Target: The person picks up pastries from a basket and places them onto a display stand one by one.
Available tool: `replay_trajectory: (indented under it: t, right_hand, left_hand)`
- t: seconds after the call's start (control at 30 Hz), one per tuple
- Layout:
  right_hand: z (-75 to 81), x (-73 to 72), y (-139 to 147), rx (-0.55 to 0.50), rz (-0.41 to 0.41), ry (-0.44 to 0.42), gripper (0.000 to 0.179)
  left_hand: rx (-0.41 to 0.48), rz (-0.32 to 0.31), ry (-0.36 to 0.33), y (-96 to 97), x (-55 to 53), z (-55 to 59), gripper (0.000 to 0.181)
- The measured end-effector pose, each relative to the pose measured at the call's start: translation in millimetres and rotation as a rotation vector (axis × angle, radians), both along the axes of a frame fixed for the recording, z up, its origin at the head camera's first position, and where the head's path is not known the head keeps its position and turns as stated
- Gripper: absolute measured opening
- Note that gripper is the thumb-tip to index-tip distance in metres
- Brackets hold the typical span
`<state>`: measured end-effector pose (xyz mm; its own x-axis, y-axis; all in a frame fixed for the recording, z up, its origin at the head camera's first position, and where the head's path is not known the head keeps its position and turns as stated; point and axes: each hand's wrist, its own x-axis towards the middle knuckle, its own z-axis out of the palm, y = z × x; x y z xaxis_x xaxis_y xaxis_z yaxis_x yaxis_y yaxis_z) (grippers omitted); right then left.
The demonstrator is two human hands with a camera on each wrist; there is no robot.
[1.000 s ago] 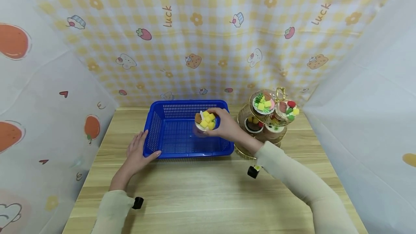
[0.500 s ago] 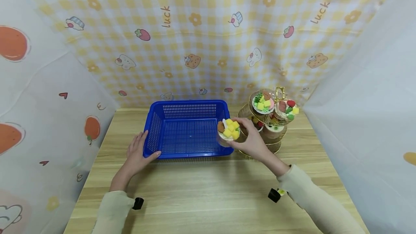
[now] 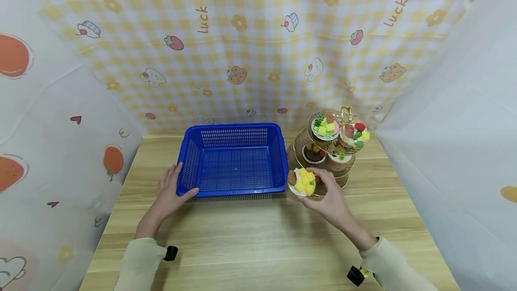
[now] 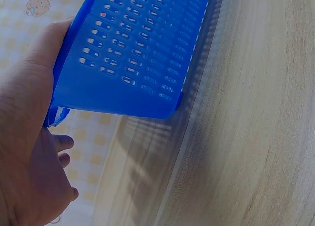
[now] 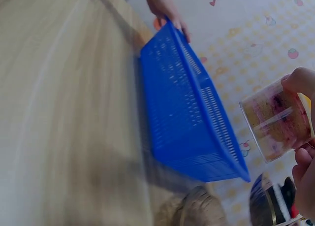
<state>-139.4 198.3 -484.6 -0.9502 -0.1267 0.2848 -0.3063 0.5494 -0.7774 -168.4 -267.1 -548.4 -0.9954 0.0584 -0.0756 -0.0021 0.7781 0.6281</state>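
Observation:
In the head view my right hand [image 3: 331, 203] grips a clear dessert cup [image 3: 302, 183] topped with yellow cubes, a brown piece and a white stick. Thumb and fingers hold its sides; the cup hangs right of the blue basket [image 3: 234, 192], before the tiered stand [image 3: 347, 176]. Layered pink and tan filling shows through the cup [image 5: 276, 120] in the right wrist view, where it is tilted. At the basket's front left corner, my left hand [image 3: 167, 194] holds the rim, thumb along the front edge and fingers along the left side.
Several topped dessert cups, such as one with green leaves [image 3: 324, 127] and one with a red ball [image 3: 355, 134], sit on the gold-rimmed stand. A wooden table [image 3: 242, 246] carries everything. A checked curtain [image 3: 258, 71] hangs behind.
My right hand has carried the dessert cup from above the basket rightward and toward me, out past the basket's right side. The left hand has stayed at the corner.

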Motion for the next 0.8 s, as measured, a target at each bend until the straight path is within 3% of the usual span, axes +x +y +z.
replay_trajectory:
  t: [0.23,0.5,0.63,0.8]
  right_hand:
    - [-21.7,11.2,1,0.012,-0.037,-0.011,0.072]
    - [-50.5,13.7,7,0.041,-0.103,-0.042,0.07]
    - [-61.8,11.5,12,0.022,-0.137,-0.106,0.07]
    - [-67.0,6.5,16,-0.048,-0.186,-0.246,0.069]
  left_hand:
    - [-0.008,0.003,0.004,-0.2,-0.5,-2.8,0.106]
    - [-0.013,0.006,0.008,-1.7,-1.3,-1.7,0.106]
    - [-0.011,0.005,0.008,-2.1,-1.4,-2.2,0.106]
    - [-0.016,0.001,0.006,-2.6,-1.2,-3.0,0.106]
